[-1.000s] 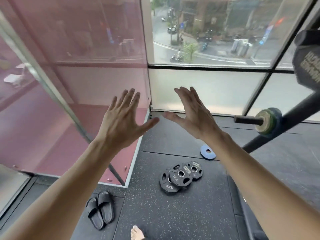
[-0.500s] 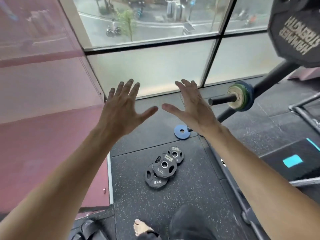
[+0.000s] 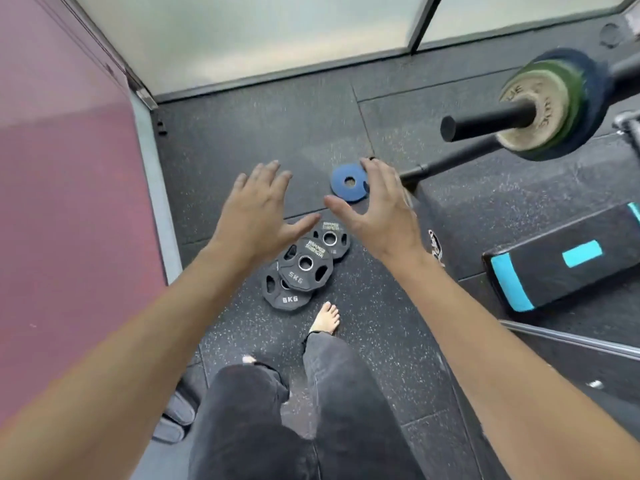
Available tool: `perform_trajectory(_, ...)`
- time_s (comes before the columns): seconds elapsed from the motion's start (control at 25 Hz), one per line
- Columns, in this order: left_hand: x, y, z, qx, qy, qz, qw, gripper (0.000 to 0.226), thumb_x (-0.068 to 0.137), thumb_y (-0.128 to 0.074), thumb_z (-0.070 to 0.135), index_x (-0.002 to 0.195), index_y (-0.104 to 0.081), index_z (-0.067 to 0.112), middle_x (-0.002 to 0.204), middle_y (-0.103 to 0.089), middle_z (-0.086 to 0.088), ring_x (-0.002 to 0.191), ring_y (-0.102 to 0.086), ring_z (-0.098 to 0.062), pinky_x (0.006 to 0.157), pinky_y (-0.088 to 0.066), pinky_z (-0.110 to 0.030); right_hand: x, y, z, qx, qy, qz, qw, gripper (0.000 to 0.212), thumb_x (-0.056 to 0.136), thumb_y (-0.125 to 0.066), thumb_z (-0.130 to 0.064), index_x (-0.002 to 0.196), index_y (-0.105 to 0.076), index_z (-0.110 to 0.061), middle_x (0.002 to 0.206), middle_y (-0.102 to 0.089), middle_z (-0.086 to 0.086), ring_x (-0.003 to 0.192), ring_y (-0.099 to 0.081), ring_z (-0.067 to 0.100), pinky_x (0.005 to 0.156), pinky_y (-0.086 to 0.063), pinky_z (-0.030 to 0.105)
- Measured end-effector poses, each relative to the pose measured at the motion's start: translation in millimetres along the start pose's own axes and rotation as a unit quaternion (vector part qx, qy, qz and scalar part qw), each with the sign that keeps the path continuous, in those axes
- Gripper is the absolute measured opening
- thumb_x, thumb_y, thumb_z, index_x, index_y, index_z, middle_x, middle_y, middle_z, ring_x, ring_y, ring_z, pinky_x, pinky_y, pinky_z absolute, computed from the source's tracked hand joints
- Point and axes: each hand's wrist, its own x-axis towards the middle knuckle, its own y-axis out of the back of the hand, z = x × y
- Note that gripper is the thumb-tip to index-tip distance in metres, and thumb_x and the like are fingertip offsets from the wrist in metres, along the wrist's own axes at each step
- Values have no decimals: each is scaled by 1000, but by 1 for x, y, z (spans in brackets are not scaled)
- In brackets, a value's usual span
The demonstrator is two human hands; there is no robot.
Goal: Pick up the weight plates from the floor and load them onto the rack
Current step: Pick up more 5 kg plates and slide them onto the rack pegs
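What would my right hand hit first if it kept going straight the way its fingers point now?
Most likely the small blue weight plate on the floor: the right hand is open, its fingertips overlapping that plate's right edge in this view. Depth is unclear from one camera, so the hand may be well above it.

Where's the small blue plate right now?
In the head view, the blue plate lies flat on the floor, centre frame, beyond the three black plates, partly hidden behind the right hand.
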Motion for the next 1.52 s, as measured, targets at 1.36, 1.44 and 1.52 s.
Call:
perform_trajectory(1.36, 176, -663, -164, -74, 188, -216, 955, 123, 58, -92, 38, 154, -17, 29, 131, -34, -20, 120, -42, -40, 97, -47, -54, 103, -613, 343, 12, -403, -92, 910, 119, 74, -80, -46, 155, 7, -42, 129, -37, 18, 107, -47, 37, 74, -37, 38)
perform_trajectory(1.44, 163, -644, -160, -93, 209, -214, 950, 121, 57, -92, 40, 153, -18, 30, 132, -34, -20, 121, -41, -40, 99, -44, -54, 93, -593, 333, 3, -375, -82, 923, 119, 72, -81, -47, 155, 4, -45, 126, -38, 17, 100, -44, 32, 74, -38, 37)
perform_trajectory(1.52, 149, -617, -156, -109, 221, -208, 947, 122, 56, -91, 43, 153, -18, 33, 131, -36, -19, 121, -41, -40, 100, -43, -53, 82, -567, 320, -2, -348, -76, 934, 119, 69, -81, -50, 154, 2, -47, 123, -39, 14, 94, -39, 28, 74, -38, 35)
